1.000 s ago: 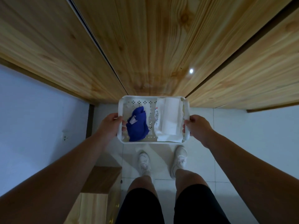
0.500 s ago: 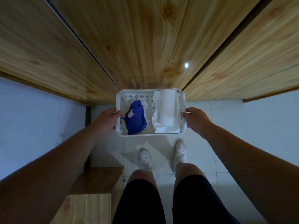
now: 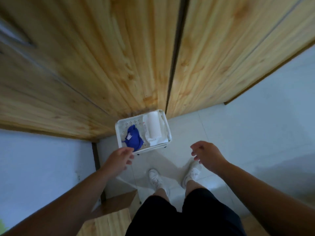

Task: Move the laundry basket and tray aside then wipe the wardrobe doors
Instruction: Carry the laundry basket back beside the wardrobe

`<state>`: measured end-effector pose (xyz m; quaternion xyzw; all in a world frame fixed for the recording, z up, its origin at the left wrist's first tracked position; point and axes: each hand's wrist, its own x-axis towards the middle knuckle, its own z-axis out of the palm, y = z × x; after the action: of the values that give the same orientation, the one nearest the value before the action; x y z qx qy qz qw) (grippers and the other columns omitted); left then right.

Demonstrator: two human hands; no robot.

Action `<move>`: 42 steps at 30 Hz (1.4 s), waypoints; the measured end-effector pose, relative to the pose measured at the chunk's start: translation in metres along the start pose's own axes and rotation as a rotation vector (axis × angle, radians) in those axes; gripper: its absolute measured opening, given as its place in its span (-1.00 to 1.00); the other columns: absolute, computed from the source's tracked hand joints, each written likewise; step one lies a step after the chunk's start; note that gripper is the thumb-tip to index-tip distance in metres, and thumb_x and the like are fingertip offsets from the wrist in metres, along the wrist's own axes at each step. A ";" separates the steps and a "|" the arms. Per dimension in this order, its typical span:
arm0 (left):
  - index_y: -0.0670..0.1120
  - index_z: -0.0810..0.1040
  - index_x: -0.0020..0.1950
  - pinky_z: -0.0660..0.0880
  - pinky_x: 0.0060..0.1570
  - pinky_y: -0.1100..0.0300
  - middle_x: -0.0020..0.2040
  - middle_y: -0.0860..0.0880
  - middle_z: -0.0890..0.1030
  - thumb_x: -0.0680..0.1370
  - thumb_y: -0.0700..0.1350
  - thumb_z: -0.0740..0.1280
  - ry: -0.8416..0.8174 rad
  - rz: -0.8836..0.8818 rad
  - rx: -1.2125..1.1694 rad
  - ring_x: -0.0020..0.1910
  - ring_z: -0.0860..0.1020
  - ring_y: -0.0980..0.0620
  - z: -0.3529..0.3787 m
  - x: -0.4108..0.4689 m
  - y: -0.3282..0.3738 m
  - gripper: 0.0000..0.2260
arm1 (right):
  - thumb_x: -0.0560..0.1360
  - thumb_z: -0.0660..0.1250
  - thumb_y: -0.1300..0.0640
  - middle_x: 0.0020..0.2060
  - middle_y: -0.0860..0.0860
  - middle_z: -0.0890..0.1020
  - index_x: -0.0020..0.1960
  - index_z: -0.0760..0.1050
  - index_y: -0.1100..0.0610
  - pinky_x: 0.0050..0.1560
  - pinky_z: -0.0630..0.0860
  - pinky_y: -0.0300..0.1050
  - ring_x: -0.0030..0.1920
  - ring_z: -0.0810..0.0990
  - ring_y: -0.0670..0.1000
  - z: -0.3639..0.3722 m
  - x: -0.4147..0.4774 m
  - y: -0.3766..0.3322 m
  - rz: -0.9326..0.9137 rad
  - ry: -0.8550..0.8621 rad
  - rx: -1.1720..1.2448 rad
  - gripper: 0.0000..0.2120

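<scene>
1. Pine wardrobe doors [image 3: 119, 65] are standing closed.
2. A white tiled floor [image 3: 213, 133] is spreading below, between pale walls [image 3: 42, 159].
3. The white perforated tray [image 3: 117, 133] is sitting on the floor against the doors.
4. The left grip [image 3: 119, 159] is hovering at its near corner, the right grip [image 3: 207, 155] well apart; both are hanging loose, empty.
5. A blue cloth [image 3: 133, 141] is lying inside beside a white folded cloth [image 3: 153, 132], its tag [image 3: 129, 137] too small to read.

A: Dim?
B: Yes, cool and murky; the wardrobe doors [image 3: 136, 57] catch most of the light.
A: Sharp?
B: No. Blur smears the wood grain, the wide lens bends the edges, and a soft shadow darkens the floor [image 3: 196, 133] at right.
</scene>
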<state>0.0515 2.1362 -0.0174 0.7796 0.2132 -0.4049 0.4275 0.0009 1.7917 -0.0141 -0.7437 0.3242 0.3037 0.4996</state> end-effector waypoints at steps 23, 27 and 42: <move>-0.15 0.63 0.14 0.50 -0.31 0.17 -0.04 -0.18 0.69 0.72 -0.11 0.28 -0.317 0.222 0.632 -0.17 0.62 -0.13 0.334 0.002 0.254 -0.83 | 0.66 0.23 0.15 -0.15 0.17 0.71 0.01 0.60 0.23 -0.18 0.63 0.01 -0.23 0.67 0.08 -0.293 -0.118 0.285 0.344 0.461 0.503 -0.78; -0.23 0.63 0.16 0.46 -0.23 0.11 -0.02 -0.24 0.68 0.71 -0.16 0.28 -0.349 0.265 0.680 -0.18 0.58 -0.14 0.393 0.013 0.299 -0.82 | 0.64 0.25 0.17 -0.18 0.17 0.72 -0.04 0.60 0.25 -0.33 0.57 -0.08 -0.30 0.66 0.05 -0.363 -0.103 0.291 0.345 0.613 0.631 -0.79; -0.09 0.63 0.11 0.40 -0.33 0.19 -0.01 -0.12 0.69 0.72 -0.10 0.26 -0.562 0.421 0.907 -0.20 0.58 -0.03 0.647 0.090 0.553 -0.84 | 0.64 0.29 0.10 -0.22 0.08 0.72 -0.05 0.60 0.14 -0.34 0.60 -0.13 -0.24 0.71 0.08 -0.541 -0.048 0.330 0.560 0.764 0.776 -0.83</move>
<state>0.1894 1.2915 -0.0158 0.7731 -0.2636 -0.5536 0.1621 -0.2178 1.1962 0.0140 -0.4504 0.7506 -0.0047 0.4835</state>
